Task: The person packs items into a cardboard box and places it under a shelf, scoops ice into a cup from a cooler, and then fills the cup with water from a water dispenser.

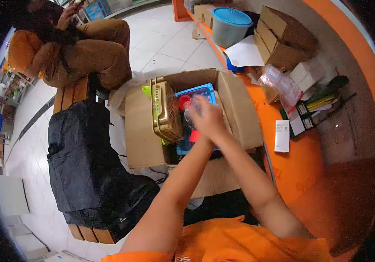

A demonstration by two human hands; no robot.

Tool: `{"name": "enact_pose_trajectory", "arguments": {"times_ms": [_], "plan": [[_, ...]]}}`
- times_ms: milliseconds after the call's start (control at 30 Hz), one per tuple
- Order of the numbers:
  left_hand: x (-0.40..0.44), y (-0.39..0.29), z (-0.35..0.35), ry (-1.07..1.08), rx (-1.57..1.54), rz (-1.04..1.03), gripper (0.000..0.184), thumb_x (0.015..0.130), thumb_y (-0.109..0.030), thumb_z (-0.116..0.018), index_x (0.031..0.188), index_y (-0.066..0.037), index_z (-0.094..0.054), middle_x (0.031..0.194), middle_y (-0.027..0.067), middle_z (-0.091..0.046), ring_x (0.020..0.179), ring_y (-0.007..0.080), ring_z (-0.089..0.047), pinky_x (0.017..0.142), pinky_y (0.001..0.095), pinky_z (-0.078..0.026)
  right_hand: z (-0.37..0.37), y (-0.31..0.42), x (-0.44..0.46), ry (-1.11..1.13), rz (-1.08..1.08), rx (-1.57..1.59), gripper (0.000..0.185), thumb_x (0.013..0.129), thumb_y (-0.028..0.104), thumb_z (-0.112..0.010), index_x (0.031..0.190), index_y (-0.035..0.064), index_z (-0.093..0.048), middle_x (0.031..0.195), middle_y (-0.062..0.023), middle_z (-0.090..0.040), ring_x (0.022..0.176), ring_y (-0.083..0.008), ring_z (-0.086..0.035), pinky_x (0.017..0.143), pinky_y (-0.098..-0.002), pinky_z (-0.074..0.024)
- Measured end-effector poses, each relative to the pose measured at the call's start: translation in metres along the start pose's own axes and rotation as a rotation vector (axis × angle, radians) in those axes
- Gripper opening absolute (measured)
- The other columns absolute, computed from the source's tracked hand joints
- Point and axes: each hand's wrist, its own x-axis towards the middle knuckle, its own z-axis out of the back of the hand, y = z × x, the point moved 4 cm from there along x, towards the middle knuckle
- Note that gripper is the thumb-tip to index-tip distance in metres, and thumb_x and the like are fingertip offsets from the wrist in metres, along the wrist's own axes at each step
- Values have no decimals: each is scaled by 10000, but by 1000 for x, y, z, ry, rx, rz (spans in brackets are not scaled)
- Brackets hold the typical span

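Both my arms reach into an open cardboard box [245, 118]. My right hand [209, 117] is over a blue plastic basket [209, 91] inside the box, its fingers smeared by motion. My left hand is mostly hidden where the wrists overlap, so its fingers cannot be made out. Close to the fingers is a red round item [185, 102], and a clear or greyish item beside it is too blurred to name. A smaller red piece [194, 136] lies lower in the basket. A tan plastic basket [168, 109] stands tilted on the box's left side.
A black bag [85, 161] lies on a wooden bench [92, 235] at left, where a person [95, 56] sits. On the orange ledge [299, 170] are a white printed box [282, 136], plastic-wrapped packages [279, 83], a blue-lidded tub [230, 30] and cardboard boxes [283, 37].
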Motion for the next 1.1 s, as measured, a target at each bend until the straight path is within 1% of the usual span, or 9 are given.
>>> {"name": "enact_pose_trajectory", "arguments": {"times_ms": [67,100,333,400,667,800,900,1000,1100], "plan": [[2,-13,2,-86,-262,47,727,968,-354,-527,1561,-68,-219,1423,221,-494,1124,381,-611,1058,581,-392,-42,34,15,67,12,-159,829,859,492,-698,1468,31,-375,1237,-304,-607,1079,-451,-639,925,-517,-506],[-8,-25,22,213,430,69,735,977,-374,-485,1578,-74,-186,1438,225,-479,1054,366,-643,1105,578,-346,-51,54,23,210,-78,-215,1038,795,565,-733,1548,78,-210,1354,-366,-496,1139,-471,-608,947,-525,-497],[-10,17,-54,-345,136,-337,693,982,-375,-512,1573,-121,-255,1501,135,-453,1389,288,-424,1130,386,-346,-20,36,54,434,-144,-462,780,815,262,-620,1532,226,-314,1106,-270,-680,1044,-436,-661,890,-526,-526],[-7,9,-58,-52,-304,-203,593,1001,-355,-471,1531,-121,-344,1495,128,-456,1389,277,-418,1136,390,-333,-5,10,54,469,-264,-677,492,869,228,-556,1344,102,-571,1120,-265,-678,1063,-416,-660,912,-538,-514],[-165,-81,123,585,463,-651,350,872,-275,-651,1118,-27,-679,1120,147,-696,1087,359,-632,962,518,-467,-25,-47,25,594,-53,-755,537,895,451,-654,1202,12,-652,1196,-285,-641,1140,-419,-614,980,-510,-483],[-205,-29,331,-85,172,-269,292,792,-254,-747,984,-55,-654,908,174,-656,900,366,-650,793,479,-524,-32,-9,4,39,252,-851,446,906,367,-651,1187,23,-608,1244,-244,-617,1124,-398,-616,968,-532,-480],[-264,73,468,-731,317,185,506,839,-321,-739,1192,21,-619,1195,217,-656,1098,379,-628,943,450,-494,-42,58,-8,-165,443,-537,380,899,307,-683,1121,10,-596,1222,-234,-616,1118,-380,-609,968,-499,-476],[-389,247,544,-866,659,1036,1209,730,-792,-654,1510,53,-280,1432,293,-479,1318,416,-494,1073,540,-396,-115,96,-48,532,-104,273,465,894,353,-715,1160,4,-562,1292,-218,-575,1213,-322,-549,1005,-455,-444],[-511,470,576,-945,174,1339,1388,637,-930,-565,1564,23,-166,1526,338,-339,1400,442,-395,1101,641,-302,-230,106,-113,733,-329,809,914,829,515,-769,1457,3,-346,1467,-211,-447,1331,-329,-449,1082,-460,-399]]}}
